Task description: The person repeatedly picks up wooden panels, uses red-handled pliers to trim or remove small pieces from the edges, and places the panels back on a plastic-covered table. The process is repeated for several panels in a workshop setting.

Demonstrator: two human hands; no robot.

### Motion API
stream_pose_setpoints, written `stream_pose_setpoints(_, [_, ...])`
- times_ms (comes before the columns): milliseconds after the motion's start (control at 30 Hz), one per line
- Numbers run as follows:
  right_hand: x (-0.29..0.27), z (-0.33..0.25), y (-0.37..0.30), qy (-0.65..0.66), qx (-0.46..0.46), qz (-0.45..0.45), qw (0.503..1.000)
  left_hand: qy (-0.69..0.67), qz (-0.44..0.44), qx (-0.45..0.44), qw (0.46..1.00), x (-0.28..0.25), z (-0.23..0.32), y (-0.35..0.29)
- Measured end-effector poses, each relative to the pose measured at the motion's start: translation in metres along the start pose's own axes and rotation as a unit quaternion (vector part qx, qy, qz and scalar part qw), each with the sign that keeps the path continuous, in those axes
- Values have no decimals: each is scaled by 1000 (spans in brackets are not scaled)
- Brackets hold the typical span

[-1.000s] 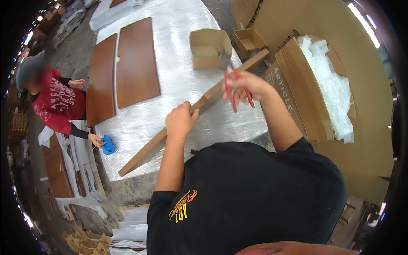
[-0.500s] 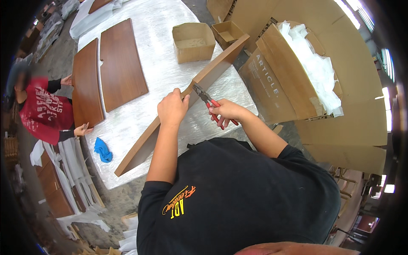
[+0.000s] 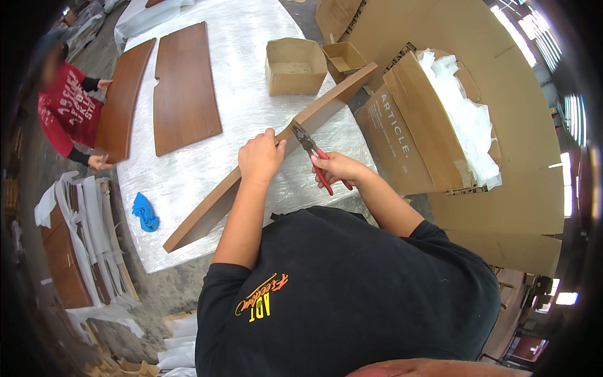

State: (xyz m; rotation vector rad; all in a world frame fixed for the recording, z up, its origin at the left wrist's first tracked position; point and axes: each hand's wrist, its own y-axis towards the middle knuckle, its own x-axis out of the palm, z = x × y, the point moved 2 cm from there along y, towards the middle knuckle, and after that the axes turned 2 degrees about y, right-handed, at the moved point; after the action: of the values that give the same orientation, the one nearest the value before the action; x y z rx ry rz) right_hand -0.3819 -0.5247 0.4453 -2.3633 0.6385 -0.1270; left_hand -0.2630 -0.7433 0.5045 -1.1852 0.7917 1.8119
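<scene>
A long brown wooden board (image 3: 210,206) stands on its narrow edge, slanting across the wrapped table in front of me. My left hand (image 3: 260,157) is closed over the board's upper edge near a notch at mid-length. In my right hand (image 3: 340,168) is a pair of pliers (image 3: 313,151) with red handles, which are spread apart. The metal jaws meet the board at the notch, just right of my left fingers. Whatever the jaws may grip is too small to make out.
A flat wooden panel (image 3: 184,94) lies on the table (image 3: 245,60). At left, a co-worker in red (image 3: 66,116) holds another panel (image 3: 125,100). A blue cloth (image 3: 145,212) lies near the left edge. Small cardboard boxes (image 3: 295,81) and a large carton (image 3: 402,138) are at right.
The co-worker's panel has moved left, away from the flat panel, and tilted at the table's edge. My hands, pliers and board keep nearly the same arrangement; the whole view has shifted slightly.
</scene>
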Motion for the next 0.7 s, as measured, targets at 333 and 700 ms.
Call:
stream_pose_setpoints(333, [11,23,13,-25,28,-9,999,9,-1,-2,1000,8,-6,-9])
stream_pose_setpoints(700, [30,11,-3,95,74,-51,991,14,2,3,1000,8,-5,-12])
